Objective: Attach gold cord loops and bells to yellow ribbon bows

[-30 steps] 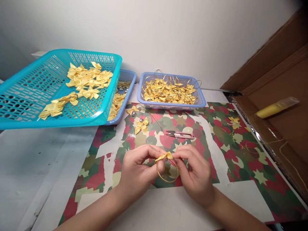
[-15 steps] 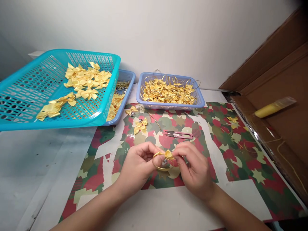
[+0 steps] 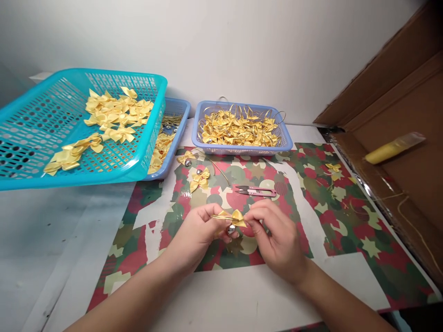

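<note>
Bow (image 3: 238,217) over mat (image 3: 224,199), left hand (image 3: 197,230) pinching bow plus loop (image 3: 221,217), right hand (image 3: 275,235) its edge. Loop tipped edge-on within 1 s, bell (image 3: 231,228) clear; probably mid-adjustment.

Place: small craft wkshp or assy. corner; can't tell if in a home.
Bulk lots: teal basket (image 3: 154,127) of loose yel. bows (image 3: 117,110); blue basket (image 3: 242,148) w/ wired bows (image 3: 238,129), lg. qty.
Surface: white table (image 3: 207,299), patt. paper (image 3: 235,260) on top, ragged, wht showing thru.
Tool: pink snips (image 3: 251,191), nr middle.
R side: brown cardboard (image 3: 387,110).
Handwork: one held bow (image 3: 238,216) w/ silver bell (image 3: 231,228), above paper.
</note>
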The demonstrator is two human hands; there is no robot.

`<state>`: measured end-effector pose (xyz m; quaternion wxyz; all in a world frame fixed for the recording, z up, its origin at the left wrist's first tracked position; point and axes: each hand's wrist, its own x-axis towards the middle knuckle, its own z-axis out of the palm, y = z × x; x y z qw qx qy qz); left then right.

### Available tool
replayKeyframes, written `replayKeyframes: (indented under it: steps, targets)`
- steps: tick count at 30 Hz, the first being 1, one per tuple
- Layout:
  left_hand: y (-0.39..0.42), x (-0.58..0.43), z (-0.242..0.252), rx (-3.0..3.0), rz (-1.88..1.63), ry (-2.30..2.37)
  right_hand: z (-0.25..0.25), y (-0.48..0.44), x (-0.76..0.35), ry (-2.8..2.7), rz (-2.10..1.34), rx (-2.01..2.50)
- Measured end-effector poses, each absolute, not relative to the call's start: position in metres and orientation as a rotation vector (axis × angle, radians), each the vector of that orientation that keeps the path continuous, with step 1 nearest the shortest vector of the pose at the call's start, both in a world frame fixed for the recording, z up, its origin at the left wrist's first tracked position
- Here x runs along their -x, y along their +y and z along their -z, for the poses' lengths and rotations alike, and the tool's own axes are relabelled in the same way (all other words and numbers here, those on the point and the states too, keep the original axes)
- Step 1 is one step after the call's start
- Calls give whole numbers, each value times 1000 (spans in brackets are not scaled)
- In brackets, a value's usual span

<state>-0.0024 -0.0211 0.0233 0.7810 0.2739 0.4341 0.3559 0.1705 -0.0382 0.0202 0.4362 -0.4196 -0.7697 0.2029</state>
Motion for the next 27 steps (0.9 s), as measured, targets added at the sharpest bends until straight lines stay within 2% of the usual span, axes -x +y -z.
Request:
replayKeyframes:
  steps: [27]
  targets:
    - [-20,1,-23,-417,-677,925,-15,-42,-166,-1953,-490,1069]
